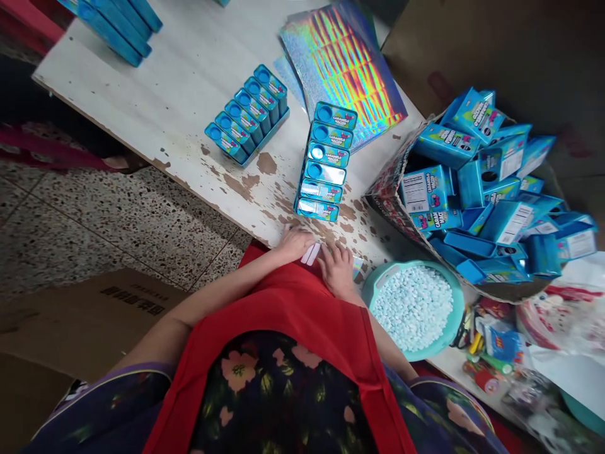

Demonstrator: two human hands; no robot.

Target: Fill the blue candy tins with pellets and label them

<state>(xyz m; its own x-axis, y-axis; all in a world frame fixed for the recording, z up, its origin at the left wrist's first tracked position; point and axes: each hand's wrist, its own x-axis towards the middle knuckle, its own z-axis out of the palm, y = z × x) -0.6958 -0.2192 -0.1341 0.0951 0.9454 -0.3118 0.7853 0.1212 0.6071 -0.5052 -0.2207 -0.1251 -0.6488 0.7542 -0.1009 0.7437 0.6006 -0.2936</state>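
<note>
At the table's near edge, against the red apron, my left hand [295, 244] is closed with its fingertips at a small sheet with white strips [311, 254]. My right hand [337, 268] grips the same piece from the other side, its fingers bent over it. A shiny corner of a holographic sheet [358, 266] sticks out beside the right hand. Just beyond the hands stands a row of blue candy boxes [317, 211], upright, tops toward me; the nearest few tops look glossy with clear film. Further left, a second row of blue boxes [247, 113] stands in a narrow tray.
Holographic sheets [350, 69] lie at the back. On the right are a carton [401, 217] heaped with blue boxes and a turquoise tub [456, 315] of small pale candies. Bagged sweets [496, 353] lie beyond it. More blue boxes [118, 28] stand far left.
</note>
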